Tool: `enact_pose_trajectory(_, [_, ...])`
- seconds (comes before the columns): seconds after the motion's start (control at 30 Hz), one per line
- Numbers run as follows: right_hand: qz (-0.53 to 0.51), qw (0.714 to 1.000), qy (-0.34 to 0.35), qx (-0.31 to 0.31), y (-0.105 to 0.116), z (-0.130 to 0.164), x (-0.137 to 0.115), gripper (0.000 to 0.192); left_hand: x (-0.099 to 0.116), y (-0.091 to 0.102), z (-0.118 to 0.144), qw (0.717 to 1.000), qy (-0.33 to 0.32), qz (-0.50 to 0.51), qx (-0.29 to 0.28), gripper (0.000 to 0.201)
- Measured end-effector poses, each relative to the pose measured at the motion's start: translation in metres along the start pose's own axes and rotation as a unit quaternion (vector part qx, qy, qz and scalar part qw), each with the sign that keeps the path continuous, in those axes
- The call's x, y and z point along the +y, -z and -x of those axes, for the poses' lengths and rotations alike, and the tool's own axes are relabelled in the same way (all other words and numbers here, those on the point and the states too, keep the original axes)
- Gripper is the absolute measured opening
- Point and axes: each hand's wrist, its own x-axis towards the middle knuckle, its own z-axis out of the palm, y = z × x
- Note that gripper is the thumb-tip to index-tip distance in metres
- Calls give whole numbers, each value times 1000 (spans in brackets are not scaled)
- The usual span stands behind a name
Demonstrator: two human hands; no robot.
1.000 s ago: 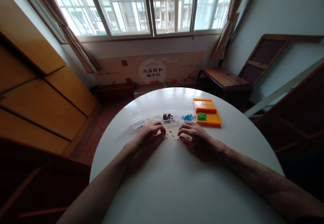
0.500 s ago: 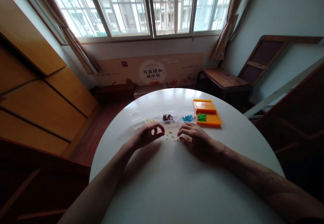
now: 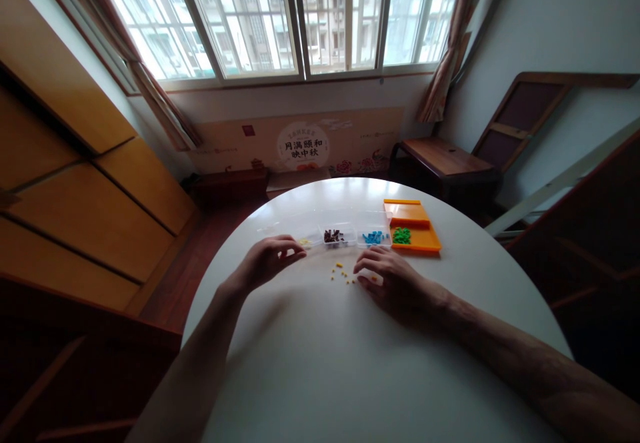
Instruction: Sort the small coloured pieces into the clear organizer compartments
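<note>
Resting on the white desk (image 3: 350, 363), the right hand (image 3: 395, 283) lies with fingers loosely curled beside scattered yellow beads (image 3: 343, 273). Farther left, the left hand (image 3: 265, 261) reaches toward the clear box's (image 3: 345, 226) yellow compartment; whether its pinched fingers hold anything is unclear. An orange tray (image 3: 417, 226) sits far right.

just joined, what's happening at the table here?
A person sits at a round white table sorting small coloured beads. The left hand is raised by the clear compartment holding yellow beads, fingertips pinched; whether they hold a bead is too small to tell. The right hand rests flat on the table beside loose yellow beads. Other compartments hold brown beads and blue beads; green beads lie on an orange tray.
</note>
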Motion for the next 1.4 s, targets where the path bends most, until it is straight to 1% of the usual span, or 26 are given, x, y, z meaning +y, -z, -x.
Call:
enact_pose_trajectory(0.13, [22, 999, 20, -15, 8, 3, 3, 13, -21, 18, 11, 992, 67, -92, 49, 33])
enact_pose_trajectory(0.27, [33, 998, 22, -48, 25, 4, -2, 12, -33, 24, 19, 978, 135, -142, 74, 30])
enact_pose_trajectory(0.43, [10, 995, 7, -96, 44, 2, -8, 9, -34, 25, 23, 964, 192, -173, 65, 23])
enact_pose_trajectory(0.57, [4, 994, -12, -109, 50, 2, -5, 4, -30, 25, 23, 959, 207, -188, 53, 23])
enact_pose_trajectory(0.73, [-2, 995, -11, -102, 52, 8, 5, 4, -28, 26, 24, 961, 193, -192, 39, 19])
enact_pose_trajectory(0.87, [-4, 994, -16, -104, 53, 10, 10, 5, -27, 28, 23, 967, 174, -181, 43, 17])
enact_pose_trajectory(1.03, [-14, 993, -29, -110, 50, 10, 10, 5, -27, 28, 22, 966, 172, -186, 43, 19])
enact_pose_trajectory(1.13, [-24, 994, -20, -107, 47, 9, 9, 7, -22, 25, 19, 968, 159, -184, 61, 21])
enact_pose_trajectory(1.2, [-26, 994, -12, -106, 45, 8, 9, 12, -12, 17, 13, 974, 130, -168, 77, 22])
enact_pose_trajectory(1.27, [-23, 995, -7, -101, 43, 7, 7, 15, 2, 4, 7, 984, 80, -135, 80, 23])
enact_pose_trajectory(1.33, [-22, 997, -10, -78, 41, 5, 5, 16, 18, -15, 1, 993, 23, -86, 76, 24])
enact_pose_trajectory(1.4, [-25, 999, -17, -38, 36, 4, 0, 15, 33, -39, -3, 997, -23, -38, 66, 23])
